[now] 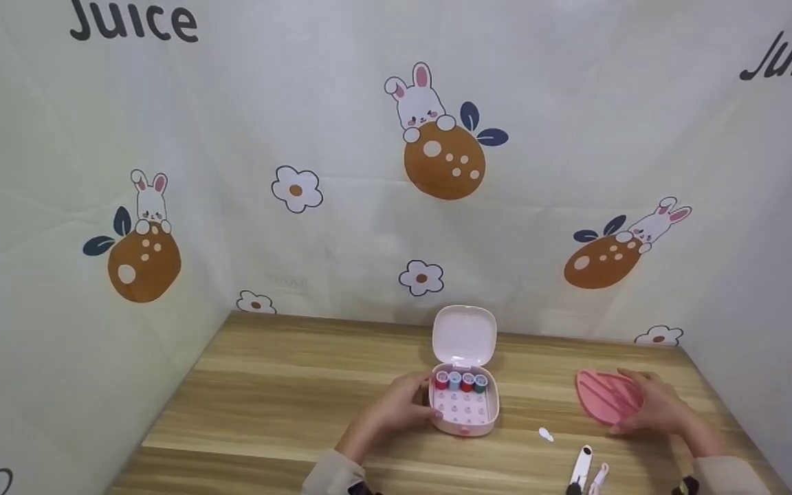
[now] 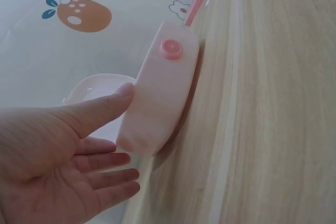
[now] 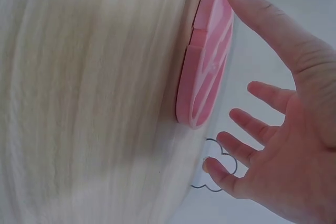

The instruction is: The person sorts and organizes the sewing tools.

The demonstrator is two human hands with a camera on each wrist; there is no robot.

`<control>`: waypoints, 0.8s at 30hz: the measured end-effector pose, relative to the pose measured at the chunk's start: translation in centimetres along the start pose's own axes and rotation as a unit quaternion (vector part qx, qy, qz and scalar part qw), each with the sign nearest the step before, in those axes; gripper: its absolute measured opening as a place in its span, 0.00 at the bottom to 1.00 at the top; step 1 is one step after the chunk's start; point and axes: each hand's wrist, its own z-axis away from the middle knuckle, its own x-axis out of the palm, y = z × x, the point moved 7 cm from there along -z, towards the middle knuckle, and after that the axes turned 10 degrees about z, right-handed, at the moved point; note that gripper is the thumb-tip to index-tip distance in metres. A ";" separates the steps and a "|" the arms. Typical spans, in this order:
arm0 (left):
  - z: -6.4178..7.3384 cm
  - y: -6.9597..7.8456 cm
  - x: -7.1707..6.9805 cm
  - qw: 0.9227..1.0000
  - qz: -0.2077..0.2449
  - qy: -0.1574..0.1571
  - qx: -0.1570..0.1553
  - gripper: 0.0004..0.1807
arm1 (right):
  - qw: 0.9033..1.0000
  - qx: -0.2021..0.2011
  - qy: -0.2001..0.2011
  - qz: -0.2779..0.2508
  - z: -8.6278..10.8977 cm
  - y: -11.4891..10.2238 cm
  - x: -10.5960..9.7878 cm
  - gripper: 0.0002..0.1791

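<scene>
"While our left grip [image 1: 399, 404] lies spread beside the pink case [image 1: 464, 430], what worries us?"

"Shoving it. Our thumb is at its wall, and we can't tell whether it touches. If we pushed with straight fingers, the case could skid along the bench [image 1: 286, 392], and the raised lid [image 1: 465, 335] might swing down. A hard jolt could unseat the four spools [image 1: 455, 381] in its back row."

"And our right grip [image 1: 661, 407]?"

"Spread too, thumb at the edge of the pink divided tray [image 1: 606, 399], which lies flat, well apart from the case. We pinch neither. Its rim looks low, so a thumb-only lift would probably tilt it."

"Anything between?"

"Yes, the small white piece [image 1: 546, 434], with the white tool [image 1: 581, 466] nearer us. If we slid the tray low across, we could catch either."
</scene>
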 end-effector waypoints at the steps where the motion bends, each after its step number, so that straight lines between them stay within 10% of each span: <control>1: 0.0 0.0 0.0 1.000 -0.005 0.000 0.003 0.38 | 1.000 -0.001 -0.001 0.000 -0.1 0.1 0.1 0.64; 24: 0.1 -0.3 0.0 0.999 -0.001 0.009 -0.035 0.41 | 0.994 0.035 -0.100 -0.014 -1.3 1.8 1.9 0.66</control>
